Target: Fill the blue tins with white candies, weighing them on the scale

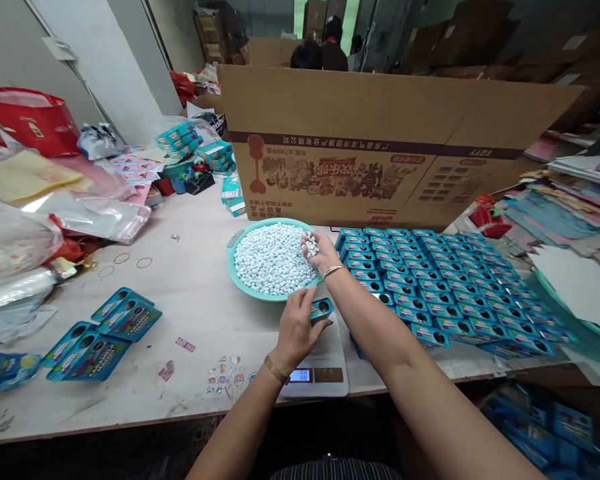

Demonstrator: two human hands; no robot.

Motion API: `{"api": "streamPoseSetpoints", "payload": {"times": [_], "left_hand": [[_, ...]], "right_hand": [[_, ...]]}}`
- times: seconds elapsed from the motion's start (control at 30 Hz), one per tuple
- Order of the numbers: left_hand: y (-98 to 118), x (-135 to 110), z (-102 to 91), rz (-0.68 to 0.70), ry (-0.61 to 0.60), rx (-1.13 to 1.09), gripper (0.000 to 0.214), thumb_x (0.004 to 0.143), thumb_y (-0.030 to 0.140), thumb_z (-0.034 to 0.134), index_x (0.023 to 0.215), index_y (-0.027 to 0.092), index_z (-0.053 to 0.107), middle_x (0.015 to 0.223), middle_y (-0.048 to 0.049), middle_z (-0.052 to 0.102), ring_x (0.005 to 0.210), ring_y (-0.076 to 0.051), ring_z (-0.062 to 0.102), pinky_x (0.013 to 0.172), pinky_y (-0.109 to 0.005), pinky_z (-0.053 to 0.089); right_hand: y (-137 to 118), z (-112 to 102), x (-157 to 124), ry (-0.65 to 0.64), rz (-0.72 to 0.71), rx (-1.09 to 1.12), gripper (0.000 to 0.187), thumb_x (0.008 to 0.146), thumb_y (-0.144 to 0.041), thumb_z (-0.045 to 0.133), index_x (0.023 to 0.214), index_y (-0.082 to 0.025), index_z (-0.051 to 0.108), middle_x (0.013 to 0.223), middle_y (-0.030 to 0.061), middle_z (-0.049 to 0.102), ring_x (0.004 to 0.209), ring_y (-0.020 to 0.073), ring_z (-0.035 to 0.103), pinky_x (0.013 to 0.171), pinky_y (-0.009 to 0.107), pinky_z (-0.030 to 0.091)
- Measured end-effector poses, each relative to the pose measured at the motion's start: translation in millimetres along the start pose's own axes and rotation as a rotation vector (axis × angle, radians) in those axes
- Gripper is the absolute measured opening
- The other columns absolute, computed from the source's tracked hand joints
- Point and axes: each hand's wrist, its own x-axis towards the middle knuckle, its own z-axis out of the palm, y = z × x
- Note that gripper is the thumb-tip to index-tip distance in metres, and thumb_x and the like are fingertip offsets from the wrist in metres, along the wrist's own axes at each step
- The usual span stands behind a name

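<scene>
My left hand [296, 328] is closed round a small blue box [322, 309], holding it just above a white digital scale [325, 373]. My right hand [318, 252] reaches into the right edge of a teal basin [237, 240] heaped with small white candies [270, 260]; its fingers are curled round a pinch of them. Both wrists wear a bracelet.
Rows of several open blue boxes [445, 287] fill the table to the right. Flat blue packs [100, 333] lie at the front left. A large cardboard box [380, 153] stands behind the basin. Plastic bags [40, 213] pile at the left. Two people's heads [307, 55] show beyond the cardboard.
</scene>
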Motion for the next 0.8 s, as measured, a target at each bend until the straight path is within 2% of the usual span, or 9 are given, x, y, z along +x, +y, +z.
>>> {"api": "streamPoseSetpoints", "payload": {"times": [0.1, 0.23, 0.33, 0.4, 0.5, 0.67, 0.8], "left_hand": [[2.2, -14.7, -20.8, -0.029, 0.186, -0.029, 0.082, 0.078, 0.037, 0.077, 0.147, 0.021, 0.035, 0.134, -0.0167, 0.05, 0.126, -0.032, 0.049, 0.104, -0.049, 0.045], [-1.9, -46.4, -55.3, -0.254, 0.425, -0.107, 0.063, 0.083, 0.037, 0.071, 0.139, 0.025, 0.045, 0.127, -0.0124, 0.055, 0.12, -0.027, 0.055, 0.094, -0.043, 0.051], [-9.7, -71.7, -69.6, -0.453, 0.53, -0.195, 0.052, 0.084, 0.037, 0.069, 0.132, 0.024, 0.053, 0.12, -0.0097, 0.06, 0.113, -0.024, 0.06, 0.09, -0.038, 0.053], [-14.1, -85.5, -73.0, -0.543, 0.546, -0.239, 0.05, 0.083, 0.039, 0.07, 0.128, 0.023, 0.056, 0.118, -0.0095, 0.062, 0.11, -0.023, 0.062, 0.089, -0.036, 0.053], [-17.4, -97.6, -73.5, -0.595, 0.532, -0.266, 0.048, 0.082, 0.04, 0.07, 0.125, 0.023, 0.059, 0.117, -0.0092, 0.063, 0.107, -0.022, 0.063, 0.088, -0.035, 0.054], [-16.4, -96.9, -70.2, -0.555, 0.492, -0.304, 0.046, 0.083, 0.039, 0.07, 0.124, 0.023, 0.059, 0.115, -0.0087, 0.064, 0.106, -0.021, 0.064, 0.085, -0.035, 0.055], [-12.9, -85.6, -63.4, -0.478, 0.393, -0.326, 0.043, 0.085, 0.035, 0.068, 0.126, 0.023, 0.058, 0.116, -0.0087, 0.066, 0.107, -0.022, 0.064, 0.087, -0.037, 0.055]], "right_hand": [[-5.2, 2.3, -1.6, 0.055, 0.098, 0.105, 0.03, 0.098, -0.034, 0.039, 0.071, -0.022, 0.04, 0.059, -0.0025, 0.049, 0.047, 0.0084, 0.051, 0.04, 0.016, 0.041], [-8.0, 6.6, -4.5, 0.099, 0.167, 0.213, 0.029, 0.099, -0.024, 0.038, 0.07, -0.022, 0.037, 0.055, -0.0062, 0.043, 0.041, 0.0052, 0.04, 0.036, 0.012, 0.032], [-9.2, 8.8, -8.5, 0.08, 0.195, 0.27, 0.031, 0.1, -0.021, 0.036, 0.069, -0.022, 0.036, 0.05, -0.0098, 0.032, 0.036, 0.004, 0.028, 0.032, 0.011, 0.022], [-12.1, 9.9, -12.9, 0.061, 0.2, 0.298, 0.033, 0.101, -0.023, 0.035, 0.069, -0.022, 0.035, 0.049, -0.0107, 0.029, 0.034, 0.0037, 0.023, 0.031, 0.011, 0.019], [-20.8, 9.8, -23.6, 0.039, 0.193, 0.322, 0.032, 0.103, -0.026, 0.036, 0.071, -0.022, 0.037, 0.05, -0.011, 0.031, 0.033, 0.0033, 0.022, 0.031, 0.012, 0.018], [-35.1, -0.7, -58.6, -0.065, 0.164, 0.374, 0.031, 0.103, -0.032, 0.036, 0.075, -0.021, 0.042, 0.051, -0.0105, 0.036, 0.031, 0.0029, 0.024, 0.029, 0.013, 0.017], [-30.7, -18.8, -92.8, -0.106, 0.157, 0.409, 0.031, 0.104, -0.03, 0.033, 0.075, -0.021, 0.041, 0.051, -0.0101, 0.038, 0.03, 0.0027, 0.027, 0.029, 0.013, 0.018]]}}
